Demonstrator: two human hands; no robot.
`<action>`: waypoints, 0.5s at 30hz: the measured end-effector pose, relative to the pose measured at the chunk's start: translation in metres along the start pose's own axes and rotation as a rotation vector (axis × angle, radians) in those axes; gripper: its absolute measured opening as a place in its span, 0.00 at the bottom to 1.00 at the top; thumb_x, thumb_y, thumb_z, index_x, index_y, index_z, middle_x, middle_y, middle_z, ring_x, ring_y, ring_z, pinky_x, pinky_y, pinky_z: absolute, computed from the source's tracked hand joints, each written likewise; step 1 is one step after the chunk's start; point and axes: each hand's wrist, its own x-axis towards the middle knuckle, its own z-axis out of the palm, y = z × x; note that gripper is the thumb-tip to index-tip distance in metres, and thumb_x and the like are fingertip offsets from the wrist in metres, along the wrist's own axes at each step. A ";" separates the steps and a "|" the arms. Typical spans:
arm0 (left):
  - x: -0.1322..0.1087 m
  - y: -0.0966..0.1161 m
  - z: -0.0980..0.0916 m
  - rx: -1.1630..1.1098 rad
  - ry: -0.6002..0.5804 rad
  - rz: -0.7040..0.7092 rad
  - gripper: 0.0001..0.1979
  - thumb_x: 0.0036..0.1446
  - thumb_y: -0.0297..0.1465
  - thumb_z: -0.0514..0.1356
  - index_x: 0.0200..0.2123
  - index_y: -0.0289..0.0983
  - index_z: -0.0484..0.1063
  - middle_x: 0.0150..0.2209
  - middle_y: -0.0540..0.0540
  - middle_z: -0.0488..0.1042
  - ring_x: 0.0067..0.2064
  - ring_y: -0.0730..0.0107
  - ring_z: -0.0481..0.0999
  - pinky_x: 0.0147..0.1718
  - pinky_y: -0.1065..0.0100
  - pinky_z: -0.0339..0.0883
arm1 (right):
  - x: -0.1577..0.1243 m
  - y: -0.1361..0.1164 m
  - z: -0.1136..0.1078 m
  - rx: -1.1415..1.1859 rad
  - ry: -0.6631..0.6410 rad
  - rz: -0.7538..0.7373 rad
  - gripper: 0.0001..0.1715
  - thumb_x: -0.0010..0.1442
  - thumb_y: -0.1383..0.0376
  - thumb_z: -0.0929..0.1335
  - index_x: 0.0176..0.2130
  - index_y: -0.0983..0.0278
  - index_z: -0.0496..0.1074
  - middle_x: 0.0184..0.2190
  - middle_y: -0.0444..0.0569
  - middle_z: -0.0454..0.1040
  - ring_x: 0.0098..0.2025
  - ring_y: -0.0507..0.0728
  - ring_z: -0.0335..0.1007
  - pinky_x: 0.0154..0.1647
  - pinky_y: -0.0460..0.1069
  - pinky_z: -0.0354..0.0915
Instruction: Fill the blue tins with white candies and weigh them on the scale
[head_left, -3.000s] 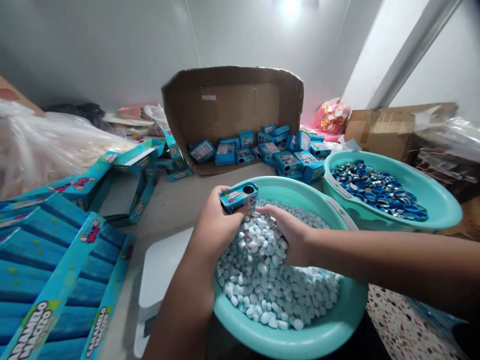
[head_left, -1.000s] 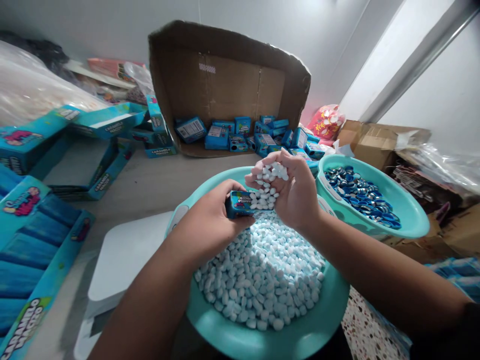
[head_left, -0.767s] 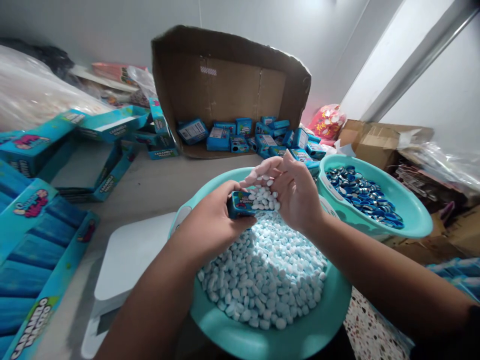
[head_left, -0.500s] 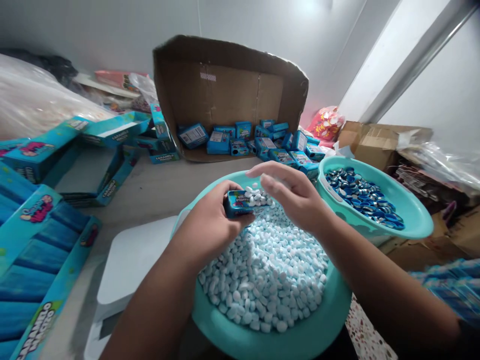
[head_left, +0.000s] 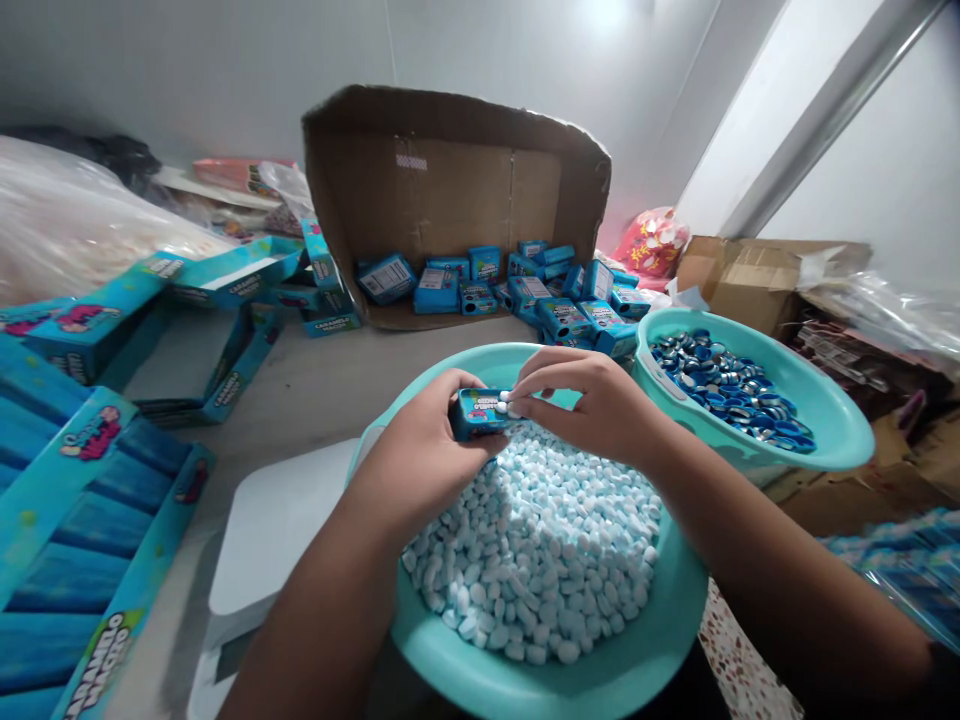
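Observation:
My left hand (head_left: 420, 450) is wrapped round a small blue candy box (head_left: 480, 412) with printed lettering, held above a teal tub (head_left: 442, 655). White candies show at the box's right end. There the fingertips of my right hand (head_left: 592, 405) are pinched together on a few white candies (head_left: 504, 402). Below both hands, a heap of pale white-blue candies (head_left: 555, 540) fills much of the tub. How full the box is inside cannot be seen.
A second teal tub (head_left: 840, 440) at right holds blue-and-silver tin pieces (head_left: 727, 390). Behind stands a cardboard box (head_left: 465, 190) on its side with several small blue boxes (head_left: 562, 318). At left are a white scale-like device (head_left: 277, 520) and printed display cartons (head_left: 97, 530).
My right hand has come down and left, its fingers closing at the box's end. Fewer candies show there than before. The left hand still holds the box.

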 end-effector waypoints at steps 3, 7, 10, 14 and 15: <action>0.000 0.001 -0.001 0.005 -0.004 -0.007 0.19 0.50 0.37 0.68 0.46 0.44 0.69 0.37 0.54 0.76 0.38 0.63 0.76 0.38 0.63 0.67 | 0.000 -0.002 0.000 0.003 -0.003 0.019 0.07 0.65 0.64 0.70 0.37 0.61 0.81 0.37 0.49 0.79 0.38 0.55 0.74 0.40 0.51 0.69; 0.000 0.001 -0.001 0.011 -0.026 0.009 0.18 0.51 0.36 0.68 0.45 0.44 0.70 0.37 0.53 0.76 0.38 0.63 0.76 0.38 0.64 0.67 | -0.001 -0.008 0.000 -0.073 -0.056 -0.016 0.12 0.63 0.70 0.67 0.44 0.63 0.80 0.36 0.49 0.77 0.37 0.55 0.72 0.39 0.52 0.68; 0.001 -0.001 0.000 0.006 -0.024 0.013 0.19 0.50 0.36 0.68 0.46 0.44 0.69 0.37 0.52 0.77 0.39 0.62 0.77 0.38 0.64 0.68 | -0.001 -0.011 0.000 -0.146 -0.090 -0.041 0.13 0.61 0.72 0.66 0.42 0.63 0.80 0.35 0.50 0.74 0.36 0.55 0.69 0.40 0.52 0.66; 0.002 -0.003 0.000 0.018 0.009 0.006 0.20 0.50 0.38 0.68 0.46 0.44 0.69 0.38 0.51 0.78 0.39 0.60 0.78 0.37 0.63 0.69 | 0.000 -0.010 -0.001 -0.111 -0.086 -0.022 0.09 0.61 0.71 0.67 0.37 0.63 0.78 0.35 0.50 0.73 0.37 0.55 0.70 0.41 0.51 0.66; 0.002 -0.003 0.000 0.018 0.015 0.004 0.21 0.50 0.38 0.68 0.46 0.44 0.69 0.39 0.51 0.78 0.39 0.60 0.79 0.37 0.63 0.69 | 0.000 -0.009 -0.002 -0.104 -0.087 -0.009 0.09 0.61 0.72 0.67 0.36 0.63 0.77 0.35 0.50 0.73 0.37 0.55 0.70 0.41 0.51 0.66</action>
